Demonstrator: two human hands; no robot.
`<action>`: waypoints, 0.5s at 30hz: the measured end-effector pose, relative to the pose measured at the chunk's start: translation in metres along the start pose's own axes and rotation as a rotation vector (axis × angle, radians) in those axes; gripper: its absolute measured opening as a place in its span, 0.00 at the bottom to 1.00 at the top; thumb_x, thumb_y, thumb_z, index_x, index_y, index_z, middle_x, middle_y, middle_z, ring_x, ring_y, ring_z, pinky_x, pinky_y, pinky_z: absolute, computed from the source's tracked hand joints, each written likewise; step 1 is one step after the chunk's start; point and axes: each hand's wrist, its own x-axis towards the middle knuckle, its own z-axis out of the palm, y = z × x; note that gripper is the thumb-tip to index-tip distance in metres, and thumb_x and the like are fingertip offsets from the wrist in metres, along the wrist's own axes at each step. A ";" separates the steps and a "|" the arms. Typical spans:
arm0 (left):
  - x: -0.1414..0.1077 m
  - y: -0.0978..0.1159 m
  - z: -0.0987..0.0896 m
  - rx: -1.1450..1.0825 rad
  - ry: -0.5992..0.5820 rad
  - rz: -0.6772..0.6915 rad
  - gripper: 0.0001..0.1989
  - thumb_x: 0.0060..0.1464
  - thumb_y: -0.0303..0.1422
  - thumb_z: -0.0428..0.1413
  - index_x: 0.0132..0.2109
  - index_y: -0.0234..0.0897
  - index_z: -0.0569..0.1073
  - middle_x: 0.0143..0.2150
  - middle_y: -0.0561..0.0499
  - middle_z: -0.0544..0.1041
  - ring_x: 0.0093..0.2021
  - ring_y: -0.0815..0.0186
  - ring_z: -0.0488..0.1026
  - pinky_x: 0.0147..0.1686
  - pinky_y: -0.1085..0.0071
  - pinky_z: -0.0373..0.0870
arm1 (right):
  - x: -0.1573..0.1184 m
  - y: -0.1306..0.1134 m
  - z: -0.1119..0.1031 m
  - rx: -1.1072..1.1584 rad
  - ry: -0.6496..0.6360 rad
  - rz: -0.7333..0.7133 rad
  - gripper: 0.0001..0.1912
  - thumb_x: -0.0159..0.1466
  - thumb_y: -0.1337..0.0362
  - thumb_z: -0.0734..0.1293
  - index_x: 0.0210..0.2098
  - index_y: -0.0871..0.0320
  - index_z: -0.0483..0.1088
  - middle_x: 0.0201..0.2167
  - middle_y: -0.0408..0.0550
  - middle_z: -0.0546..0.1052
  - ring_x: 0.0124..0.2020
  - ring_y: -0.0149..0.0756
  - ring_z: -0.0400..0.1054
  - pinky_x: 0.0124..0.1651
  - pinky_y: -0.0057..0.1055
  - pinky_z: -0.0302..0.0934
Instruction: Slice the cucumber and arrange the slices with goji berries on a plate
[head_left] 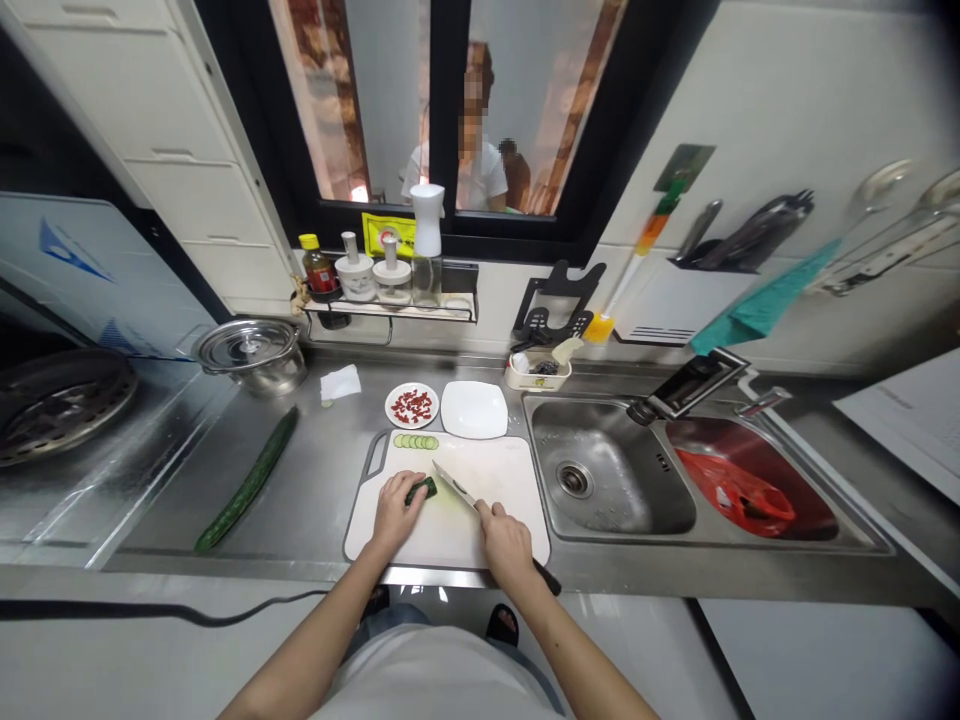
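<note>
On the white cutting board [480, 450], my left hand [397, 507] closes over a short piece of dark green cucumber [429, 487], pressing it to the surface. My right hand [506, 540] grips a kitchen knife [454, 484] by its black handle, the blade pointing up and left beside the cucumber piece. A thin slice seems to cling to the blade. Along the board's upper left, several cucumber slices [415, 441] lie overlapped in a row. A whole cucumber [247, 482] rests on the steel counter to the left.
Behind the board stand a small plate of chopped red pieces [412, 406] and a white square plate [474, 409]. To the right is a double sink [615, 490] with a red plastic bag [739, 497]. A lidded steel pot [259, 360] sits at back left, below a condiment shelf [394, 312].
</note>
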 end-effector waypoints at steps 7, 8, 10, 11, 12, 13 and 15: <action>0.020 0.007 -0.012 -0.130 0.127 -0.160 0.15 0.60 0.39 0.47 0.46 0.38 0.73 0.45 0.46 0.75 0.47 0.62 0.71 0.50 0.64 0.67 | 0.000 0.013 0.007 -0.107 0.302 -0.057 0.19 0.66 0.68 0.57 0.54 0.50 0.65 0.42 0.52 0.71 0.36 0.37 0.65 0.39 0.33 0.50; 0.025 0.010 -0.014 -0.150 0.123 -0.170 0.15 0.60 0.39 0.46 0.46 0.38 0.73 0.45 0.46 0.75 0.47 0.62 0.71 0.49 0.65 0.67 | 0.001 0.015 0.010 -0.110 0.354 -0.076 0.20 0.65 0.68 0.57 0.55 0.50 0.65 0.42 0.52 0.71 0.36 0.37 0.63 0.39 0.34 0.49; 0.035 0.018 -0.019 -0.181 0.094 -0.171 0.15 0.60 0.39 0.47 0.46 0.37 0.74 0.45 0.46 0.75 0.47 0.62 0.72 0.49 0.65 0.67 | 0.001 0.019 0.015 -0.113 0.454 -0.116 0.21 0.64 0.69 0.59 0.55 0.49 0.65 0.44 0.53 0.70 0.36 0.36 0.61 0.40 0.34 0.48; 0.040 0.024 -0.021 -0.190 0.058 -0.159 0.15 0.59 0.40 0.48 0.45 0.37 0.74 0.45 0.46 0.76 0.47 0.62 0.72 0.49 0.66 0.67 | 0.002 0.020 0.017 -0.115 0.496 -0.135 0.21 0.63 0.70 0.59 0.55 0.49 0.65 0.45 0.53 0.70 0.36 0.36 0.60 0.40 0.34 0.48; 0.044 0.031 -0.024 -0.194 0.006 -0.139 0.15 0.58 0.40 0.49 0.45 0.37 0.74 0.45 0.46 0.76 0.47 0.62 0.72 0.48 0.66 0.67 | 0.003 0.022 0.019 -0.116 0.531 -0.151 0.21 0.63 0.70 0.60 0.55 0.49 0.66 0.46 0.53 0.70 0.36 0.37 0.59 0.40 0.34 0.47; 0.047 0.038 -0.026 -0.192 -0.069 -0.110 0.15 0.57 0.40 0.51 0.46 0.38 0.74 0.46 0.47 0.76 0.47 0.62 0.71 0.48 0.66 0.67 | 0.004 0.023 0.020 -0.117 0.561 -0.164 0.21 0.63 0.70 0.60 0.54 0.49 0.66 0.47 0.53 0.69 0.36 0.37 0.59 0.41 0.34 0.47; 0.052 0.053 -0.030 -0.158 -0.201 -0.065 0.15 0.55 0.41 0.53 0.46 0.39 0.75 0.47 0.47 0.75 0.48 0.61 0.71 0.48 0.67 0.66 | 0.005 0.024 0.020 -0.119 0.603 -0.180 0.21 0.63 0.69 0.60 0.54 0.50 0.66 0.48 0.54 0.69 0.37 0.37 0.58 0.41 0.35 0.47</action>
